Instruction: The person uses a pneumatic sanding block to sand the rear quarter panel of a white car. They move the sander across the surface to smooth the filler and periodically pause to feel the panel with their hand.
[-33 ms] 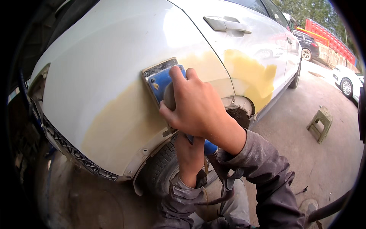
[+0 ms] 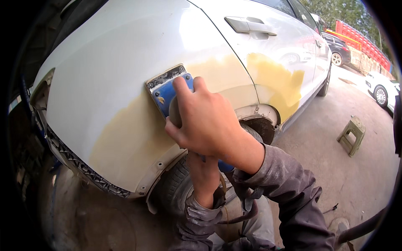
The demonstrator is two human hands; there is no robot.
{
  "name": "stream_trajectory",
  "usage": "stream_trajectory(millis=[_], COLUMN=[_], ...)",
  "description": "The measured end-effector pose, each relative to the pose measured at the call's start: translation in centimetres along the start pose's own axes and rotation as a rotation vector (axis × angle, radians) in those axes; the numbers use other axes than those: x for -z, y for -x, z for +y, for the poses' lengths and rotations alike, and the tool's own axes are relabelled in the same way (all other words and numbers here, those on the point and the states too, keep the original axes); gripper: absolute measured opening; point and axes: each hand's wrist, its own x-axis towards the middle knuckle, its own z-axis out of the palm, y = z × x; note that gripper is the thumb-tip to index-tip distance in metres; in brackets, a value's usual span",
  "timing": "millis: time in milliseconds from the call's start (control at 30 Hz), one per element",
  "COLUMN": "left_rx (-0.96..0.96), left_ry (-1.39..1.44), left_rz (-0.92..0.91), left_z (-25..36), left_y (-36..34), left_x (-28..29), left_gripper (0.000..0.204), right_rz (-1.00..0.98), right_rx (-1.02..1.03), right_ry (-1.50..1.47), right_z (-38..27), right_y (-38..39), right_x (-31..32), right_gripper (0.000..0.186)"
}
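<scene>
A blue power sander with a rectangular pad lies against the white car's bodywork, on a sanded patch of yellowish filler above the wheel arch. My right hand is closed over the sander's rounded grey top, thumb to the left and fingers forward. Below the right wrist, my left hand grips the sander's blue rear handle; its fingers are mostly hidden. A dark hose hangs down behind the handle. More yellow filler covers the door's lower part.
The front wheel sits under the bare wheel arch, close below my left hand. A door handle juts out higher up. On the concrete floor to the right stands a small green stool. Other parked cars are farther off.
The sander and both hands have shifted a little to the left across the panel. Both hands keep their hold.
</scene>
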Motion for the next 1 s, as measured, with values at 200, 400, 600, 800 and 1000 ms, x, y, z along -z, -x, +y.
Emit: stream_trajectory(millis=[200,400,600,800,1000], left_rx=[0.002,-0.011,-0.044,0.100,0.145], left_ry=[0.459,0.398,0.131,-0.062,-0.141], left_rz=[0.086,0.157,0.139,-0.203,-0.241], left_z=[-3.2,-3.1,-1.7,2.0,1.5], left_y=[4.7,5.5,1.9,-1.7,-2.6], left_x=[10.8,12.0,2.8,-3.1,-5.2], left_gripper=[0.065,0.064,0.066,0.059,0.046], right_rz=[0.113,0.044,-0.014,0.127,0.170], right_rx=[0.366,0.294,0.195,-0.035,-0.120], right_ry=[-0.097,-0.126,-0.118,-0.078,-0.084], right_z=[-8.0,-9.8,-1.9,5.3,7.9], right_y=[0.9,1.5,0.0,0.3,-0.1], right_x=[-7.4,-8.3,-2.1,1.5,2.5], right_gripper=[0.046,0.041,0.048,0.044,0.046])
